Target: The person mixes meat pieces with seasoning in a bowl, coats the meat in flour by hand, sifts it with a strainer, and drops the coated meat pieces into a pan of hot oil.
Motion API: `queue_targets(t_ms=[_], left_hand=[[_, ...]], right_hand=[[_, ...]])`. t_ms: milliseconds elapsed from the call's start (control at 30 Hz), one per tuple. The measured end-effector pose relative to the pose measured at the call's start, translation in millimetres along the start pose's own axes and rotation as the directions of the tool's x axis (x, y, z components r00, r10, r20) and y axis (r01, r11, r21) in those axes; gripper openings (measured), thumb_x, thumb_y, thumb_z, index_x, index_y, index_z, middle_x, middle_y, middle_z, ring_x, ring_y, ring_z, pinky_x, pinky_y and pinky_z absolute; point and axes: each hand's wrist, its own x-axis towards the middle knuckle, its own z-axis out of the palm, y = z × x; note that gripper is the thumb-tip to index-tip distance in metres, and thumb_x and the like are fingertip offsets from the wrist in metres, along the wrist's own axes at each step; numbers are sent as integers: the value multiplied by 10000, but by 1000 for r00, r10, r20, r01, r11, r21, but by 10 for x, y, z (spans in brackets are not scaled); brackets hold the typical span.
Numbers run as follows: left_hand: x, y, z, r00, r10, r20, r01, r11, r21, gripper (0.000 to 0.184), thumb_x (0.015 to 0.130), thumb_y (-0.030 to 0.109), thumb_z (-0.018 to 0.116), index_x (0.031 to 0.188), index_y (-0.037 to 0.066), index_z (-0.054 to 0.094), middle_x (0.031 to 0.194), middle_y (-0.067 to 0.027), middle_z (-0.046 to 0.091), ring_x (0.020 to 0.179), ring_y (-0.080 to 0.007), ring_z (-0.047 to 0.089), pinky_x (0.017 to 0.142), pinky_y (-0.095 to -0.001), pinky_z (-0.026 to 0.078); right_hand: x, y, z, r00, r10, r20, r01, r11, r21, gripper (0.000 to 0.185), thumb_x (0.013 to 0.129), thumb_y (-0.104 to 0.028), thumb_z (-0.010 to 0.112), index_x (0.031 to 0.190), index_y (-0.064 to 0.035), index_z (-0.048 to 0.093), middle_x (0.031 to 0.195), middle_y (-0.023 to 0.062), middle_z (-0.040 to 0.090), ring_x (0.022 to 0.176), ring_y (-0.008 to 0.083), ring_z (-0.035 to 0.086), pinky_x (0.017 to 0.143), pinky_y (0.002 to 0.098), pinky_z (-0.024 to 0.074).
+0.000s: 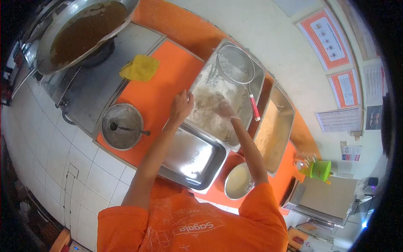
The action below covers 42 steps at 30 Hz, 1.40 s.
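Observation:
My left hand (181,106) is closed over the near left rim of a deep metal tray of flour (248,110). Inside that tray, my right hand (223,107) reaches into the loose white flour (204,103), dusted with it and seemingly in a thin clear glove. Its fingers look loosely spread, with the tips partly hidden by flour; nothing shows in its grasp. A round mesh strainer (236,65) with a red and white handle (254,107) rests across the tray's far right side, beyond my right hand.
Closer to me are a shiny metal pan (184,155) and a bowl of pale liquid (238,181). Another tray (275,130) holds orange-brown powder. Leftward are a bowl with a ladle (122,127), a yellow cloth (140,67) and a large wok of dark oil (88,31) on the stove.

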Motion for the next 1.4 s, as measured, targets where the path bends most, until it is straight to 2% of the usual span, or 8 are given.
queue_targets(t_ms=[600, 767, 900, 1000, 1067, 1133, 1300, 1400], left_hand=[[-22, -23, 53, 999, 25, -42, -25, 1000, 8, 324, 926, 272, 475, 898, -38, 566, 860, -298, 615, 753, -437, 627, 683, -501, 510], [6, -78, 79, 998, 36, -50, -35, 999, 3, 333, 926, 277, 477, 894, -43, 566, 848, -294, 613, 721, -443, 626, 660, -503, 513], [-7, -57, 61, 998, 33, -45, -31, 999, 37, 339, 927, 275, 473, 902, -51, 565, 863, -301, 611, 758, -446, 626, 679, -502, 512], [-29, 60, -31, 998, -58, 22, 58, 998, 0, 344, 931, 273, 464, 913, -55, 565, 865, -307, 608, 789, -451, 623, 709, -508, 506], [-17, 13, 34, 999, -43, -21, 43, 999, -11, 351, 941, 284, 462, 877, -50, 552, 835, -305, 607, 791, -458, 616, 695, -520, 487], [23, -14, 35, 995, 15, -96, -15, 1000, 3, 356, 946, 286, 461, 861, -48, 546, 807, -305, 604, 789, -465, 610, 684, -528, 473], [10, -70, 81, 1000, 20, -24, -21, 999, -31, 345, 942, 268, 447, 888, -55, 557, 860, -296, 612, 790, -473, 606, 718, -530, 476], [13, -72, 88, 998, 51, -42, -53, 998, -45, 343, 945, 262, 447, 868, -55, 553, 823, -291, 613, 772, -474, 606, 694, -531, 470]], right_hand=[[354, 127, -184, 998, 27, 58, 25, 668, -743, 360, 798, -267, 641, 1081, -46, 609, 897, 170, 663, 807, 315, 645, 709, 422, 509], [452, 381, -210, 941, -323, 100, 333, 938, -102, 474, 789, -83, 626, 1252, -48, 529, 993, 121, 663, 840, 248, 626, 736, 359, 507], [478, 83, -399, 978, -72, 195, 122, 957, -262, 539, 842, -166, 602, 1353, -67, 460, 1223, 155, 593, 1016, 237, 605, 837, 317, 495], [1187, 1369, 169, 854, 85, 513, 433, 432, -792, 504, 922, -222, 450, 1404, -83, 404, 1327, 136, 533, 1041, 274, 611, 879, 459, 469], [1216, 1588, 631, 946, -268, 181, 312, 611, -727, 502, 918, -267, 452, 1375, -61, 437, 1343, 149, 517, 1101, 273, 582, 940, 457, 433], [1014, 775, 953, 996, -72, -46, 4, 582, -813, 528, 914, -377, 452, 1331, -56, 494, 1370, 174, 489, 1198, 305, 524, 1030, 441, 368], [261, 11, 562, 951, -231, 205, 285, 912, -295, 589, 878, -444, 544, 1317, -53, 507, 1369, 174, 487, 1252, 314, 471, 1071, 405, 335], [264, 131, 170, 956, -76, 282, 66, 997, 43, 599, 864, -451, 569, 1313, -58, 513, 1374, 172, 481, 1256, 310, 463, 1068, 400, 341]])
